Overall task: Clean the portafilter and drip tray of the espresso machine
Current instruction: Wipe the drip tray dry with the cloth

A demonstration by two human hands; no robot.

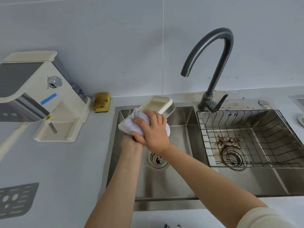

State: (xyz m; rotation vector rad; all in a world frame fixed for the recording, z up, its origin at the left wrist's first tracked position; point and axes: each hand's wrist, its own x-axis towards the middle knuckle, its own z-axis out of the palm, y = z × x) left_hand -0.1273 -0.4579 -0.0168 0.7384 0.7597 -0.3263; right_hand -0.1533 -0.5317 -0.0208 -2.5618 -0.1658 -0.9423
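The cream drip tray (160, 104) is tilted above the left sink basin (177, 181). My left hand (130, 143) holds its near end from below; its fingers are hidden under the tray and my right hand. My right hand (153, 132) grips a pale lilac cloth (133, 124) and presses it onto the tray's upper face. The cream espresso machine (49, 99) stands on the counter at the left, its base slot without the tray. The tray's dark grate (16, 199) lies flat on the counter at the lower left. No portafilter is in view.
A curved grey faucet (213, 63) rises behind the sinks. The right basin holds a wire rack (246, 137) and brown coffee grounds around its drain (232, 157). A yellow sponge (101, 102) sits by the wall behind the left basin.
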